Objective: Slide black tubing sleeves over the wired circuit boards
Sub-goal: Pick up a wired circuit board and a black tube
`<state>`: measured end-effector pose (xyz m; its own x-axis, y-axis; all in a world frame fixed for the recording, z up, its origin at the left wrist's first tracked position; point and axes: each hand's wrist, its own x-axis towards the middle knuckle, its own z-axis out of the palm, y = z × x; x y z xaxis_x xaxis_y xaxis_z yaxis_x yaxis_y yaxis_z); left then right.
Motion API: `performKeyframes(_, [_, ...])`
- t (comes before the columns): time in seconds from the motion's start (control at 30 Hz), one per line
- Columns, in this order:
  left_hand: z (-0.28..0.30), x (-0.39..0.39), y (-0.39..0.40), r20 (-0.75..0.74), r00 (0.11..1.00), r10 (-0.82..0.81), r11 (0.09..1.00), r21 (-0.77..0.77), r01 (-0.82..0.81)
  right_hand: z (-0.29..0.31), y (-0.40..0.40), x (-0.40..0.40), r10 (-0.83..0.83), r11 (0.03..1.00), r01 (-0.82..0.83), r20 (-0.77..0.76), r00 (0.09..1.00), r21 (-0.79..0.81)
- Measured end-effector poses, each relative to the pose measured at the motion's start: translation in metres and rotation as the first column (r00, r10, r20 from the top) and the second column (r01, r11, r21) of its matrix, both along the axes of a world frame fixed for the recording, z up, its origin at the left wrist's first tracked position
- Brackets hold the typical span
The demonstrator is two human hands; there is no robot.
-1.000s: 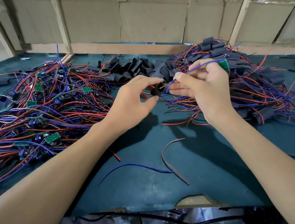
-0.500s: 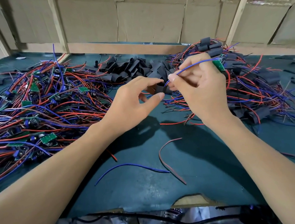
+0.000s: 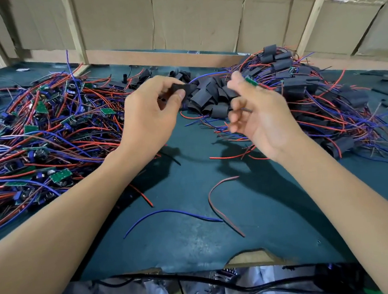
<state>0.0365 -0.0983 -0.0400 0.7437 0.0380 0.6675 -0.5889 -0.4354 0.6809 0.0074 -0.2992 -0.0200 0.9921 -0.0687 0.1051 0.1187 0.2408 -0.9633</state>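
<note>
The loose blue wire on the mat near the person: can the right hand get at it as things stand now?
Probably not at once. The way down to the loose blue wire looks free, with bare mat around it, but the right hand hangs above and holds a small green circuit board in its fingers.

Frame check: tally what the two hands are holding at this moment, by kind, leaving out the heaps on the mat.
Black tubing sleeve, pinched in the left hand: 1
Small green wired circuit board, blurred, at the fingertips of the right hand: 1
Total: 2
</note>
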Motion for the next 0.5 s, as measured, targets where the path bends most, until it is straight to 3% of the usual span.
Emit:
performKeyframes(0.07, [-0.002,0.001,0.002,-0.004,1.0,-0.002,1.0,-0.006,0.002,0.005,-0.005,-0.001,0.018,0.98,-0.024,0.035,0.999,0.196])
performKeyframes(0.13, [-0.004,0.001,0.002,0.023,1.0,-0.009,1.0,0.022,0.009,0.008,-0.009,-0.002,0.014,0.96,-0.032,0.068,0.998,0.277])
performKeyframes(0.33, [-0.006,-0.002,0.0,0.169,0.979,-0.117,0.959,0.277,0.067,0.005,-0.006,-0.003,0.035,0.99,-0.049,0.109,0.993,0.13])
performKeyframes(0.5, [-0.003,-0.008,-0.004,0.239,0.953,-0.188,0.914,0.399,0.08,-0.004,0.002,-0.003,0.106,0.994,-0.093,0.227,0.968,-0.065])
